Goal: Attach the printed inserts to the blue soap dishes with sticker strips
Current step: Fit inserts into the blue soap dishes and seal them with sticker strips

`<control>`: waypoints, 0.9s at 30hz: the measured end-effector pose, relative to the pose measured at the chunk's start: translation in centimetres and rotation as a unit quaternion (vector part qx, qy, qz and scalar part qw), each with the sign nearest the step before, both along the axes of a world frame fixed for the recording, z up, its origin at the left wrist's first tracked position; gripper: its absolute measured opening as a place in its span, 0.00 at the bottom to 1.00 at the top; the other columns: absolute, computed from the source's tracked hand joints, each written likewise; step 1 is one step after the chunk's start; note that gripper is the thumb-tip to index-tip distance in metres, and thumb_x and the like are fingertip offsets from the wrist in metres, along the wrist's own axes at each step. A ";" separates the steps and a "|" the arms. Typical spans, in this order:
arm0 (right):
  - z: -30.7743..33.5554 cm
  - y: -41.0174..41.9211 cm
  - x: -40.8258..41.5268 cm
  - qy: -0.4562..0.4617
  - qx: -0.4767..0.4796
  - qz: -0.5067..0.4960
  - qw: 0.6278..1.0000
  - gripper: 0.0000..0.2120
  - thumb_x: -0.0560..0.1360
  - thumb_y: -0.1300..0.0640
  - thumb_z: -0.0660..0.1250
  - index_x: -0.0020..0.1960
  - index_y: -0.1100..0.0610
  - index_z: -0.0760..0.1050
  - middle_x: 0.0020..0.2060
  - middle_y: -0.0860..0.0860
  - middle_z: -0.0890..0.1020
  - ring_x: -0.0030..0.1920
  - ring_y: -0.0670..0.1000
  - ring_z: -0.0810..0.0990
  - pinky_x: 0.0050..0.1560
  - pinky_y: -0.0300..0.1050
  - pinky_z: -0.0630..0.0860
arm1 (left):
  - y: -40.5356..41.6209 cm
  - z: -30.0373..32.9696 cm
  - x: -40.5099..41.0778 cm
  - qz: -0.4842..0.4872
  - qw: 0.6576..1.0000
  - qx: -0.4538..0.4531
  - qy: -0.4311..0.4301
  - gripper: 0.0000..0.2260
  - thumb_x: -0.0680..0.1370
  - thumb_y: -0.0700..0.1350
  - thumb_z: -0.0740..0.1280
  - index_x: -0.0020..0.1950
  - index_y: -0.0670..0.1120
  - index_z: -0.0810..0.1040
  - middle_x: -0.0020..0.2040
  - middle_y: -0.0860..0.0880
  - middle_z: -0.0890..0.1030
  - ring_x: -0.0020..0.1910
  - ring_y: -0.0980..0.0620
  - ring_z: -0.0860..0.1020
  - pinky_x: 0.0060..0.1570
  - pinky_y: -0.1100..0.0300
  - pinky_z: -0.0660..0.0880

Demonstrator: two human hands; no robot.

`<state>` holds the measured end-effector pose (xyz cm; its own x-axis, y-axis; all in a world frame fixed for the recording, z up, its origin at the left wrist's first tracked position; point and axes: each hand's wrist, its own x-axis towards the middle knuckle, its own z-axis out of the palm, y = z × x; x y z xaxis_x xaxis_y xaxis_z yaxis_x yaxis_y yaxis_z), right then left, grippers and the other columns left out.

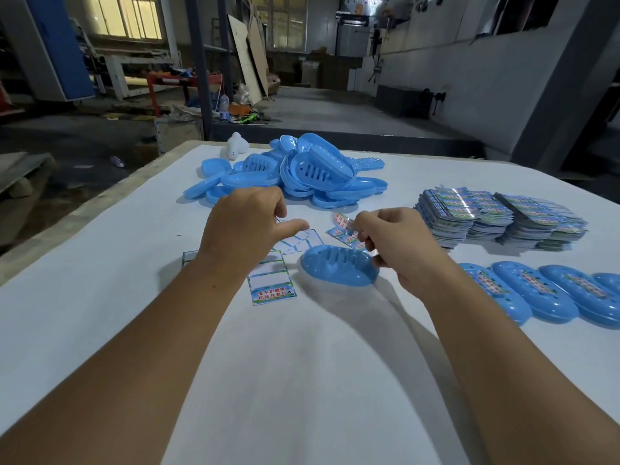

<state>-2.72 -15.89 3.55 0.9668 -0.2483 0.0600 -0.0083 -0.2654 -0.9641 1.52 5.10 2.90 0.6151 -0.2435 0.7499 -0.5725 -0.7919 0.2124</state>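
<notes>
One blue soap dish [339,270] lies on the white table in front of me. My right hand [399,243] rests at its right end and pinches a printed sticker strip [344,220] between its fingertips. My left hand [248,223] hovers over the sticker sheets [273,280] with its thumb stretched toward the right and nothing visible in its fingers. A few loose stickers [342,234] lie between the hands.
A heap of blue soap dishes [302,172] sits at the back of the table. Stacks of printed inserts [496,216] stand at the right. A row of dishes with inserts [536,293] lines the right edge. A white object [236,146] stands at the far edge.
</notes>
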 end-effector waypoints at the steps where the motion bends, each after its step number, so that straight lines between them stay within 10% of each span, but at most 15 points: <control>1: -0.2 0.0 0.2 -0.016 -0.020 -0.007 1.000 0.10 0.72 0.57 0.69 0.34 0.60 0.79 0.29 0.51 0.75 0.31 0.49 0.70 0.25 0.37 0.70 | -0.1 -0.2 0.1 0.009 1.000 -0.006 0.025 0.18 0.70 0.57 0.78 0.40 0.43 0.79 0.32 0.51 0.77 0.33 0.49 0.75 0.36 0.55 0.71; 8: -1.0 -0.4 0.5 -0.044 -0.151 0.001 0.988 0.13 0.69 0.53 0.67 0.27 0.53 0.73 0.22 0.47 0.69 0.23 0.48 0.66 0.32 0.46 0.73 | -2.2 -1.1 -0.3 -0.032 0.940 -0.248 0.230 0.17 0.77 0.59 0.70 0.38 0.48 0.84 0.31 0.53 0.82 0.33 0.57 0.78 0.37 0.61 0.75; 27: -1.4 -0.5 1.0 -0.030 -0.093 0.002 0.995 0.11 0.70 0.60 0.69 0.33 0.66 0.79 0.26 0.54 0.76 0.26 0.50 0.72 0.27 0.38 0.74 | -3.3 -1.7 -0.7 -0.079 0.916 -0.234 0.316 0.08 0.72 0.51 0.77 0.37 0.50 0.84 0.31 0.58 0.82 0.29 0.65 0.77 0.28 0.74 0.69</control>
